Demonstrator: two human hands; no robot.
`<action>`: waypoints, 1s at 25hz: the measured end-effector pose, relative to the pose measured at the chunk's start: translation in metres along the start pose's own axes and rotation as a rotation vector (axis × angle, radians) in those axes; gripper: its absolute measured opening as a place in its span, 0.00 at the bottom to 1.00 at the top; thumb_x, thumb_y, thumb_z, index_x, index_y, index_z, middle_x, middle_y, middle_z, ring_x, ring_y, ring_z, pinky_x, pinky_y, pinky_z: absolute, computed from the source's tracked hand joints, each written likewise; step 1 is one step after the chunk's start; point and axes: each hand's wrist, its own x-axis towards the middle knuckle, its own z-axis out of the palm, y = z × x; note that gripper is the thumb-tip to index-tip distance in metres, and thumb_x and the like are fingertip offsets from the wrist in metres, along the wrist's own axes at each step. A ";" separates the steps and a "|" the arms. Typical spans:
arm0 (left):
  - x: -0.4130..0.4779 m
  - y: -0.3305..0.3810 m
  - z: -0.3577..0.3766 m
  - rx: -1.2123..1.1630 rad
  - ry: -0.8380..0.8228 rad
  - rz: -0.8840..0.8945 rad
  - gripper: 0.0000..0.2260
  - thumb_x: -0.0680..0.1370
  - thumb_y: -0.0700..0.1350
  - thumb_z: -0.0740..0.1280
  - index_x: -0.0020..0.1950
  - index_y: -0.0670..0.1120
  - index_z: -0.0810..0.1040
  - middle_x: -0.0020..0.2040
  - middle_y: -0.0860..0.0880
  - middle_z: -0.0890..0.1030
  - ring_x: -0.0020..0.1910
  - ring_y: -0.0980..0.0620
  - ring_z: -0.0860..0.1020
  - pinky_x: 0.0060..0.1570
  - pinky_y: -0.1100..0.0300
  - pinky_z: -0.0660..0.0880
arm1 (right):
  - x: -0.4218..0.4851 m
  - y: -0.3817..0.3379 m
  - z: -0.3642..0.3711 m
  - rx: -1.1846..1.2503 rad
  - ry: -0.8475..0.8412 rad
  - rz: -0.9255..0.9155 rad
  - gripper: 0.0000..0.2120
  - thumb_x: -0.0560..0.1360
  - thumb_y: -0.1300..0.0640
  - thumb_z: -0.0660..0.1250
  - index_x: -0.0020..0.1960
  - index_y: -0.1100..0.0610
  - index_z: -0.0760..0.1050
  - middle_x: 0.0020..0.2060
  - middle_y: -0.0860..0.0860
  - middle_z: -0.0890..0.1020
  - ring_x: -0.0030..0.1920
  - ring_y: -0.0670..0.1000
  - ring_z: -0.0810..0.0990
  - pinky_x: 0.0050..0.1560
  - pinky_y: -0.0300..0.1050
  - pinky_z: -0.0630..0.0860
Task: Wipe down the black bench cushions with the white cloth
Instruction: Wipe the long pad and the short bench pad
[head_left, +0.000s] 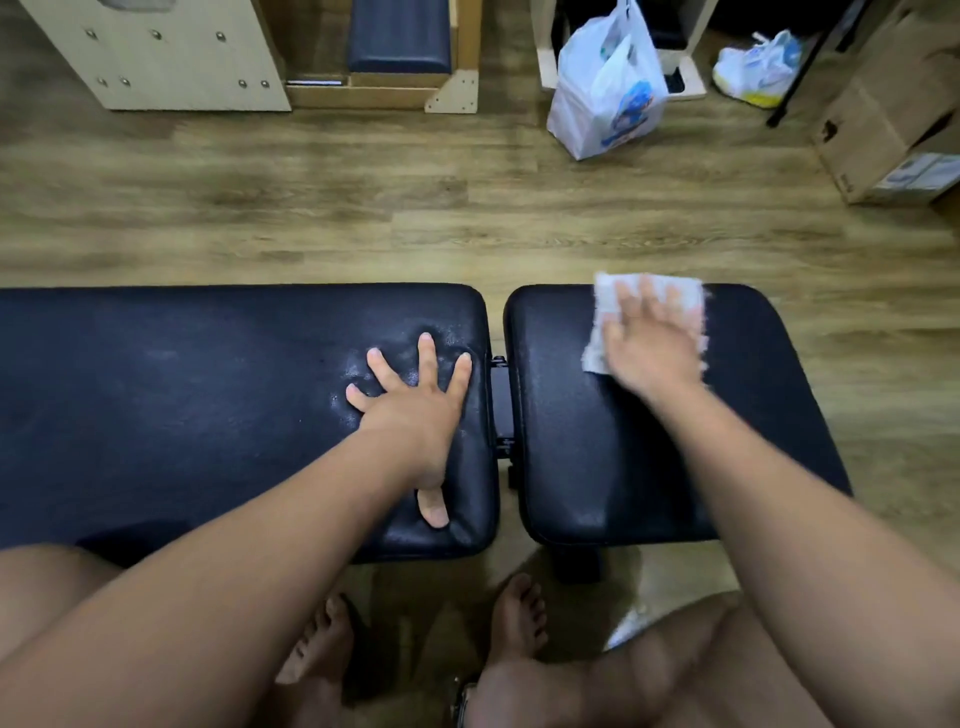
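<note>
left fingers splayed straight, left hand pressing flat on long cushion near its right end | right fingers extended, right hand flat atop white cloth, blurred, seemingly no grip | cloth at far edge of short cushion | cushions end to end, running left-right | plastic bag print unreadable

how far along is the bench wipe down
Done: nothing looks clearly finished, though the right cushion has a wet-looking sheen on its near part. In hand: the right hand presses the white cloth flat on that cushion's far edge. Still to do: the long left cushion, where pale speckles show around the left hand resting flat on it.
</note>
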 end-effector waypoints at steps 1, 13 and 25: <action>-0.002 -0.001 0.000 0.001 -0.002 0.004 0.75 0.54 0.56 0.85 0.74 0.55 0.23 0.72 0.43 0.20 0.71 0.21 0.34 0.67 0.24 0.54 | -0.013 -0.026 0.005 0.033 0.013 -0.132 0.25 0.82 0.46 0.46 0.78 0.48 0.54 0.78 0.50 0.54 0.78 0.55 0.50 0.75 0.57 0.47; 0.000 -0.002 -0.002 0.025 -0.011 0.022 0.75 0.53 0.57 0.85 0.73 0.55 0.22 0.72 0.43 0.20 0.71 0.21 0.35 0.67 0.24 0.54 | -0.085 0.094 -0.092 0.655 0.228 -0.171 0.11 0.83 0.57 0.56 0.60 0.56 0.75 0.55 0.48 0.79 0.52 0.34 0.75 0.53 0.25 0.66; -0.001 -0.003 -0.002 0.058 0.024 0.037 0.75 0.53 0.61 0.83 0.72 0.56 0.21 0.72 0.43 0.20 0.73 0.22 0.38 0.67 0.27 0.59 | -0.194 0.076 -0.070 0.738 0.007 -0.121 0.09 0.81 0.60 0.60 0.50 0.56 0.79 0.40 0.45 0.84 0.39 0.42 0.78 0.40 0.30 0.73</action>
